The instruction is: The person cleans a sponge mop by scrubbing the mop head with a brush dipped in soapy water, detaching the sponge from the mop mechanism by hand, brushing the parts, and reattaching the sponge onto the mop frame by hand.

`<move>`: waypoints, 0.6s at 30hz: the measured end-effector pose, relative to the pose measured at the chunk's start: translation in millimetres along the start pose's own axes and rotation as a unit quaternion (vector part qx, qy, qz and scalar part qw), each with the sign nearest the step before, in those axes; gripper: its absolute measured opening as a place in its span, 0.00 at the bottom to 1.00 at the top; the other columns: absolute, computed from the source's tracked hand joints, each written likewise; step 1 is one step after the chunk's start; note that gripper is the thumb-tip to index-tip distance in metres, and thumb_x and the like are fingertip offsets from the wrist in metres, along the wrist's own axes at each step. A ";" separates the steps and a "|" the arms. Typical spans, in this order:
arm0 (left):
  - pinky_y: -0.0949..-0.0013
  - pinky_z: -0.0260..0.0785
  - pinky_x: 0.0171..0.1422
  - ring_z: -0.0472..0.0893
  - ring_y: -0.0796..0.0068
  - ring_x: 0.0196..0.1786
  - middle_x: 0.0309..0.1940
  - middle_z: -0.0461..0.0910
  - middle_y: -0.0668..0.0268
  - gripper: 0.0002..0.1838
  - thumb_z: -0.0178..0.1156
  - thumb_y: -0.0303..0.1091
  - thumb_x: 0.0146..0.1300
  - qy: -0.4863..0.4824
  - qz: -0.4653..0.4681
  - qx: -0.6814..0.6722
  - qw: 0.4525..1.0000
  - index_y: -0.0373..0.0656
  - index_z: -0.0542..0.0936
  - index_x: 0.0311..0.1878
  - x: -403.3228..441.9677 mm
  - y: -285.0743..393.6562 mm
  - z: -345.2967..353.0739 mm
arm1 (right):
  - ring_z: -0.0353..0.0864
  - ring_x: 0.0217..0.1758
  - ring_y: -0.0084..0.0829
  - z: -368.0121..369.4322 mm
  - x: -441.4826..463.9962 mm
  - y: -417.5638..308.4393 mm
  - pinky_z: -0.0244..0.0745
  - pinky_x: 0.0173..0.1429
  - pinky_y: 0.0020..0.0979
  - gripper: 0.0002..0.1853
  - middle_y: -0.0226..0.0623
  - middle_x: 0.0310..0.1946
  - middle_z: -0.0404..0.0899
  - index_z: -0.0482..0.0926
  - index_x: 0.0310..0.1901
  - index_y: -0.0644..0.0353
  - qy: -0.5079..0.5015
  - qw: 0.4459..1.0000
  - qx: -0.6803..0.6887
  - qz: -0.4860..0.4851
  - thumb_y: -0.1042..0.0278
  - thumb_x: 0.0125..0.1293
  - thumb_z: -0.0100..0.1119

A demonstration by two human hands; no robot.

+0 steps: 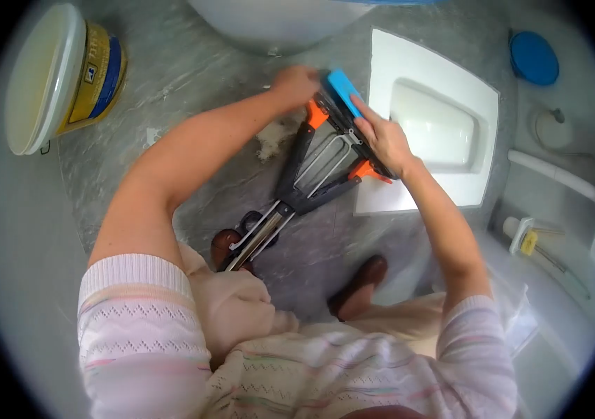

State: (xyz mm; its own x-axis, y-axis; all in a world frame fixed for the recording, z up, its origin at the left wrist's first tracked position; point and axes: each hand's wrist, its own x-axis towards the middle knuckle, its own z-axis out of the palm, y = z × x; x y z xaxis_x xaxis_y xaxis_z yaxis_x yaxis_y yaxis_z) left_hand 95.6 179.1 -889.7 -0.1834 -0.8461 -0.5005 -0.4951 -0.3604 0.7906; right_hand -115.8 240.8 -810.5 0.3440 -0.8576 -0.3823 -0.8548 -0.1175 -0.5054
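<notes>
A sponge mop (285, 208) with a black frame, orange clips and metal rods points its head away from me, its handle running back between my legs. A bright blue sponge strip (343, 92) lies along the mop head. My left hand (296, 87) is closed at the far left end of the head, its fingertips partly hidden behind it. From the right, my right hand (387, 143) grips the head, with the thumb side against the blue sponge.
A white squat toilet (437, 133) is set into the grey marbled floor (199, 164) at right. A yellow-and-blue bucket (95, 77) stands at upper left. A large pale tub (276, 28) is at the top. A blue round object (534, 57), a white pipe (555, 174) and a brush (529, 241) line the right side.
</notes>
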 end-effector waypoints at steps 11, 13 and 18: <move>0.73 0.61 0.18 0.70 0.80 0.16 0.22 0.75 0.67 0.19 0.55 0.34 0.60 0.027 -0.089 -0.132 0.987 0.38 0.74 0.54 -9.9 4.2 6.2 | 0.78 0.32 0.52 3.3 13.6 8.7 0.71 0.40 0.45 0.23 0.52 0.28 0.78 0.62 0.64 0.42 -0.009 0.999 0.018 -0.044 0.53 0.68 0.44; 0.73 0.61 0.18 0.70 0.80 0.16 0.22 0.75 0.68 0.14 0.54 0.34 0.61 0.044 -0.101 -0.143 0.984 0.38 0.77 0.48 -15.5 12.9 6.3 | 0.77 0.33 0.53 12.2 16.0 14.3 0.71 0.41 0.46 0.23 0.54 0.29 0.78 0.62 0.64 0.42 0.012 0.997 0.039 -0.058 0.53 0.68 0.44; 0.73 0.62 0.18 0.71 0.79 0.16 0.22 0.75 0.67 0.10 0.54 0.34 0.61 0.030 -0.121 -0.142 0.982 0.37 0.77 0.38 -11.5 4.0 7.0 | 0.77 0.35 0.55 13.3 53.0 -2.1 0.71 0.41 0.47 0.22 0.55 0.31 0.78 0.62 0.63 0.43 0.023 0.997 0.017 -0.074 0.54 0.68 0.43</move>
State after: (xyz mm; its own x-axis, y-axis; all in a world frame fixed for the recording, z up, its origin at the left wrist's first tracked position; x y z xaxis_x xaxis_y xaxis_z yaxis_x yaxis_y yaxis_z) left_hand 89.8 190.1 -883.3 -0.0351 -0.7405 -0.6711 -0.2601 -0.6416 0.7215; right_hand -90.7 202.3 -840.0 0.4462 -0.8547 -0.2654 -0.7819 -0.2280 -0.5802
